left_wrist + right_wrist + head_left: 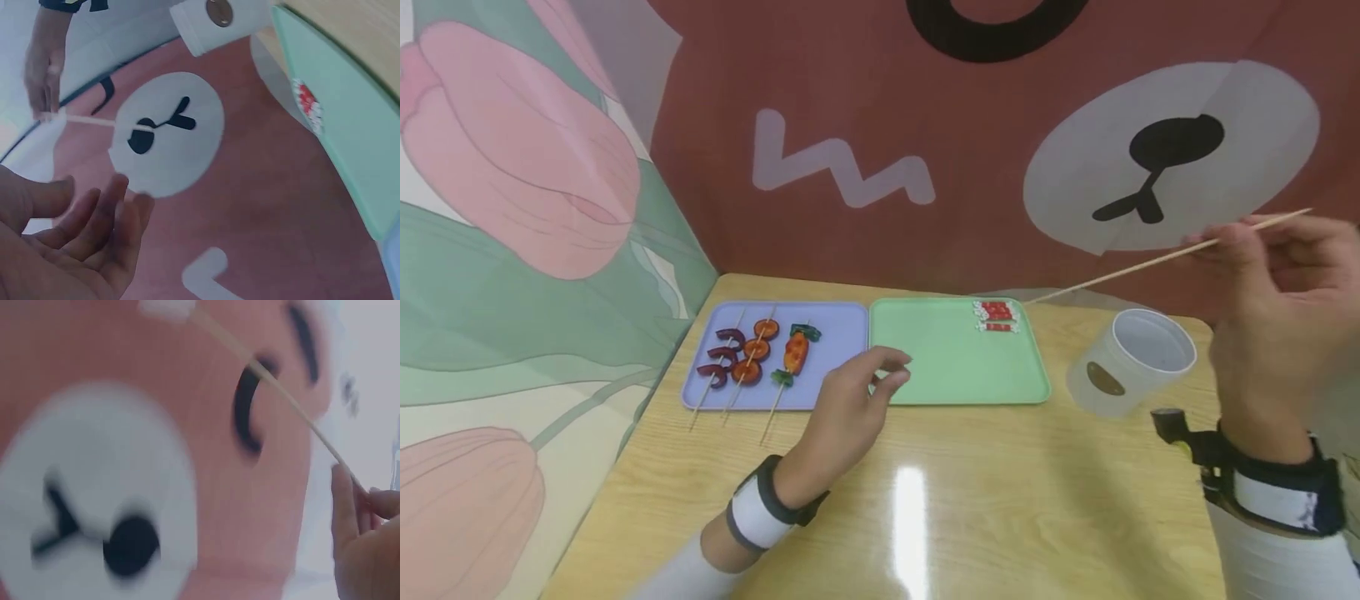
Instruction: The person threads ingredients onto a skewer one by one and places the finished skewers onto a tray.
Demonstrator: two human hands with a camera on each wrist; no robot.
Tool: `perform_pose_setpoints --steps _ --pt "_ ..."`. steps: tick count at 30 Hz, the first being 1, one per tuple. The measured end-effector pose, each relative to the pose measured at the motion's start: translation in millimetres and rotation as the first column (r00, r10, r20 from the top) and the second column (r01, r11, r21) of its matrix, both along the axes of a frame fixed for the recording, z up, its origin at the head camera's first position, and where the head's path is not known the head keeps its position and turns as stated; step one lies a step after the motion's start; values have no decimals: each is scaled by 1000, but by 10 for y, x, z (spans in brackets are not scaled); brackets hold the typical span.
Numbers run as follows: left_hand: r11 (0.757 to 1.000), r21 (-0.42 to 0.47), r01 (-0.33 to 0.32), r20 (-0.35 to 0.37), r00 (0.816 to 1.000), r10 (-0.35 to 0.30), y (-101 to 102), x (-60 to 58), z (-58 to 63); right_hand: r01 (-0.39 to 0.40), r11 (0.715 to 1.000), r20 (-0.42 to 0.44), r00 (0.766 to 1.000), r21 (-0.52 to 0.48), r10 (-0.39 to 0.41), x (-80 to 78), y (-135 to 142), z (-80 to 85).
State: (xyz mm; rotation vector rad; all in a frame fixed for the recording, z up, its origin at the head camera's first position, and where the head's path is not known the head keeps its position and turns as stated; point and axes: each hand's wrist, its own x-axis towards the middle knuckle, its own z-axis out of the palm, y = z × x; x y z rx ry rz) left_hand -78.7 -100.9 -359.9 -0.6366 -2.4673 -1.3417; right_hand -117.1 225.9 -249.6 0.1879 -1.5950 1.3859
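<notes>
In the head view, my right hand [1288,317] is raised at the right and pinches a thin wooden skewer [1123,272] between thumb and fingers. The skewer slants down leftward, its lower end in line with the green tray's far right corner. My left hand [853,404] hovers before the seam of the two trays, fingers loosely bent and holding nothing. On the green tray [925,350], several small red-and-white pieces [997,312] lie at the back right. The right wrist view shows the skewer [294,403] rising from the pinching fingers [344,506].
A lavender tray [842,329] at the left carries three loaded skewers: dark curled pieces [722,354], round brown slices [756,349], and an orange piece with green ends [795,353]. A whitish cup [1101,379] stands right of the green tray. A bear-printed wall [850,250] rises behind the table.
</notes>
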Motion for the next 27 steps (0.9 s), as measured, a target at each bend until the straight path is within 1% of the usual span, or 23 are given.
perform_pose_setpoints --steps 1,2,3,4,5,6,7,8,10,13,14,15,17,20,22,23,24,25,26,27 --pt "1000 -3 11 -13 1000 -11 40 -10 15 -106 994 -8 994 -12 105 21 -128 -11" --pt "1000 -13 19 -19 1000 -19 79 -20 28 -217 976 -12 976 -29 216 33 -247 -33" --pt "999 -21 31 -19 999 -32 118 -31 40 -319 947 -8 948 -43 319 41 -351 -62" --pt "999 -30 43 -12 999 -43 153 -41 44 -409 910 -8 912 -71 409 42 -443 -96" --pt "998 -44 49 -7 999 -50 187 -51 46 -487 866 5 871 -109 491 47 -522 -131" --pt "997 -45 61 4 998 -61 217 -60 47 -548 823 10 832 -150 555 45 -586 -165" --pt "997 -46 69 8 998 -69 240 -69 42 -552 821 49 825 -148 563 47 -636 -195" --pt "996 -39 77 14 997 -76 256 -76 36 -567 809 73 810 -155 582 43 -678 -223" --pt "997 -18 80 29 996 -80 270 -83 21 -583 795 110 791 -168 602 29 -738 -273" --pt "997 31 74 78 994 -76 253 -81 3 -594 787 150 773 -168 616 -6 -793 -329" --pt "996 44 71 100 992 -75 243 -77 -1 -605 775 149 762 -180 630 -22 -807 -342" --pt "996 54 69 119 990 -75 233 -76 -5 -610 770 152 757 -187 636 -39 -818 -354" --pt "996 65 69 145 986 -77 213 -76 -12 -627 750 147 738 -212 658 -73 -834 -377" --pt "997 60 58 156 985 -67 186 -84 -15 -639 740 157 725 -212 671 -135 -843 -425" --pt "998 57 32 160 986 -41 160 -95 -17 -627 758 196 733 -180 652 -211 -831 -483" --pt "998 64 13 166 986 -23 143 -102 -19 -612 775 235 739 -157 631 -266 -815 -525" --pt "997 77 -6 174 985 -8 122 -107 -24 -579 808 304 754 -110 582 -332 -791 -578" --pt "995 95 -27 186 983 9 98 -113 -33 -541 840 391 764 -46 513 -414 -760 -645" --pt "991 122 -47 203 979 21 70 -115 -46 -503 863 490 763 42 421 -506 -720 -727" --pt "987 149 -65 221 975 31 37 -113 -61 -478 865 588 747 153 309 -603 -673 -819"
